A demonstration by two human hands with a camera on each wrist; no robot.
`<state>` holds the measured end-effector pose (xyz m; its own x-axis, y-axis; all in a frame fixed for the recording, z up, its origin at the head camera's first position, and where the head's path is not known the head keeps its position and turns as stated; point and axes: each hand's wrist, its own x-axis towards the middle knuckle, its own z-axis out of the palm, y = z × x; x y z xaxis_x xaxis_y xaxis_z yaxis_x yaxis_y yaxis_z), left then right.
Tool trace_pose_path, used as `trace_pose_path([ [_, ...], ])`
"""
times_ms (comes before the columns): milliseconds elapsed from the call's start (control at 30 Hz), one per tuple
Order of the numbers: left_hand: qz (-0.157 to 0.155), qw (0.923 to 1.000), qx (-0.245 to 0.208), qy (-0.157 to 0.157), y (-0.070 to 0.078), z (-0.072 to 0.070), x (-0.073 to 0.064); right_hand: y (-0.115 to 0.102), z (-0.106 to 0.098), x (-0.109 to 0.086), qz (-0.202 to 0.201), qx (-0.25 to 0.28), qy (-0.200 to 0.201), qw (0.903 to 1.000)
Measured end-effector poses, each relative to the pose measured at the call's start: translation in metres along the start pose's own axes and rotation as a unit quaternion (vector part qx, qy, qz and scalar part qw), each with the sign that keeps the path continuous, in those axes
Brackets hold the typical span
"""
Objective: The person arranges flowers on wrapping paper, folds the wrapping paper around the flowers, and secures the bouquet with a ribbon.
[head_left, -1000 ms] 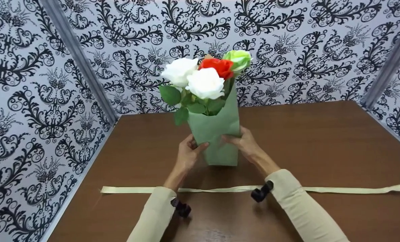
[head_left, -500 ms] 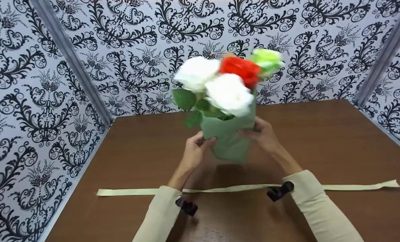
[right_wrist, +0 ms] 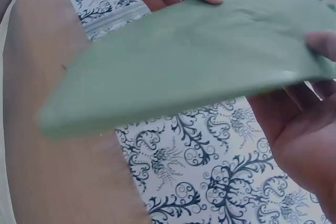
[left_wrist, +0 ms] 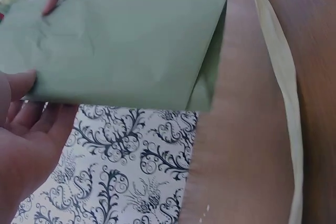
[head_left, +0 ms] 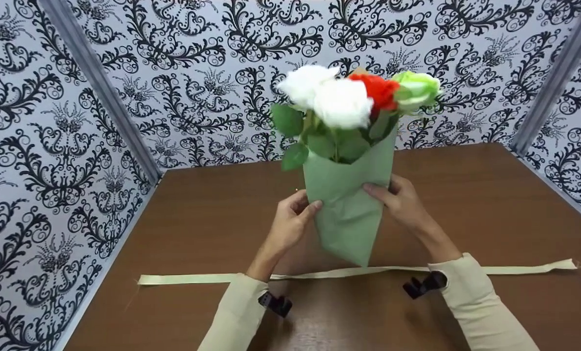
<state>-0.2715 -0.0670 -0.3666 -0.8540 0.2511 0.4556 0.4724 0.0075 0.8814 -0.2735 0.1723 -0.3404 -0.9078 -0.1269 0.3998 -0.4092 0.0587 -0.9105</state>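
Note:
Both hands hold up a bouquet in green wrapping paper (head_left: 346,209), its lower end tapering to a slanted corner above the table. My left hand (head_left: 290,219) grips the paper's left edge, thumb in front and fingers behind. On the opposite edge, my right hand (head_left: 407,204) pinches the paper with its thumb across the front. Out of the top rise white roses (head_left: 343,103), a red rose (head_left: 380,92) and a pale green rose (head_left: 415,90), with green leaves (head_left: 288,120) at the left. In the left wrist view the wrap's folded bottom flap (left_wrist: 205,77) shows.
A long cream ribbon (head_left: 188,279) lies stretched across the brown table (head_left: 212,204), passing behind both forearms. Patterned black-and-white walls (head_left: 188,97) enclose the table at the back and sides. A black strap device (head_left: 276,304) sits on each cuff.
The bouquet and both hands have shifted to the right. The wrap tipped forward half a second ago and now stands more upright, its lower end closer to the ribbon in the head view.

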Motion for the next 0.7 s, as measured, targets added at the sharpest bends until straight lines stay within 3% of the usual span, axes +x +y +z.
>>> trace_pose_path([
  [100,-0.026,0.9992,-0.011,-0.028,0.005,0.001,-0.001,-0.003,0.000,-0.001,0.012,-0.013,-0.008,0.9998],
  [200,-0.068,0.9952,-0.049,-0.050,0.008,0.002,-0.002,0.000,-0.002,-0.001,0.023,0.004,-0.031,0.9992],
  [433,-0.140,0.9846,-0.090,-0.054,0.008,0.003,-0.007,0.015,-0.008,-0.001,0.032,0.092,-0.126,0.9872],
  [600,-0.205,0.9622,-0.175,-0.037,0.004,0.004,-0.010,0.019,-0.015,0.000,0.062,0.096,-0.185,0.9761],
  [700,-0.229,0.9527,-0.198,-0.023,0.001,0.004,-0.012,0.022,-0.018,0.001,0.090,0.081,-0.203,0.9717],
])
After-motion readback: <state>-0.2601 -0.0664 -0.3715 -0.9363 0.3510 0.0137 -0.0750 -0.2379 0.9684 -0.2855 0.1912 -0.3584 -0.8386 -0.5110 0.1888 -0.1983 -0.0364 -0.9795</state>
